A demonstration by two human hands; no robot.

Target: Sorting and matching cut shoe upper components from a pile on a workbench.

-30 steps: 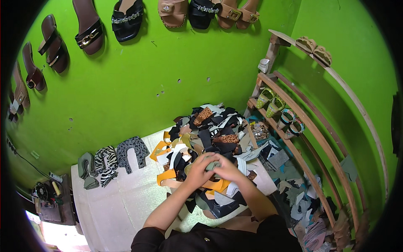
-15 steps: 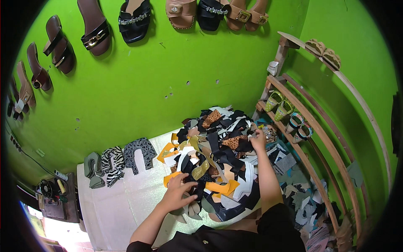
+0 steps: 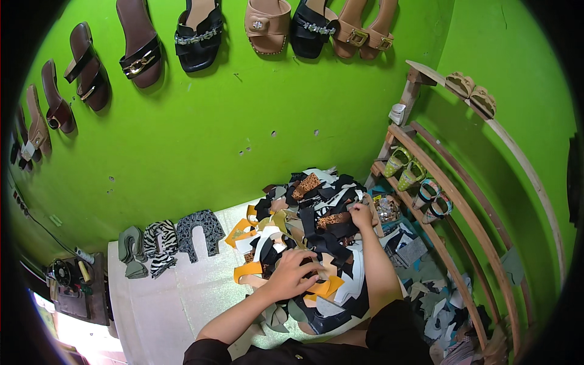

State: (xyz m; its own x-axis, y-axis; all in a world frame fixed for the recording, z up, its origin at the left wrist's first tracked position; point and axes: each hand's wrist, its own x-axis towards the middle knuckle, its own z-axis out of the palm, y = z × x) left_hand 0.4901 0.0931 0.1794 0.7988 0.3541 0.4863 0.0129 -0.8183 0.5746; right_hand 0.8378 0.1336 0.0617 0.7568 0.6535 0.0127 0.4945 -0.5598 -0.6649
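Note:
A large heap of cut leather and fabric scraps (image 3: pixel 325 234) lies on the pale table, in black, white, orange, tan and leopard print. My left hand (image 3: pixel 295 275) is over the heap's near middle, fingers apart and slightly bent, close to an orange scrap (image 3: pixel 328 286). At the heap's right side, my right hand (image 3: pixel 361 216) has its fingers curled closed among the scraps, beside a leopard-print piece (image 3: pixel 334 220). Whatever those fingers grip is hidden. Grey-green cut pieces (image 3: pixel 277 317) lie by the near edge of the heap.
Left of the heap on the table (image 3: pixel 176 298) are stacks of grey-green pieces (image 3: pixel 131 243), zebra-print pieces (image 3: pixel 160 243) and black-and-grey patterned pieces (image 3: pixel 201 234). A wooden shoe rack (image 3: pixel 438 179) stands at right, with more scraps (image 3: pixel 435 304) beneath. Sandals (image 3: pixel 267 30) hang on the green wall.
My left hand has moved right, from the heap's left edge to over its middle. My right hand has shifted slightly left and closed its fingers. The view has tilted up a little.

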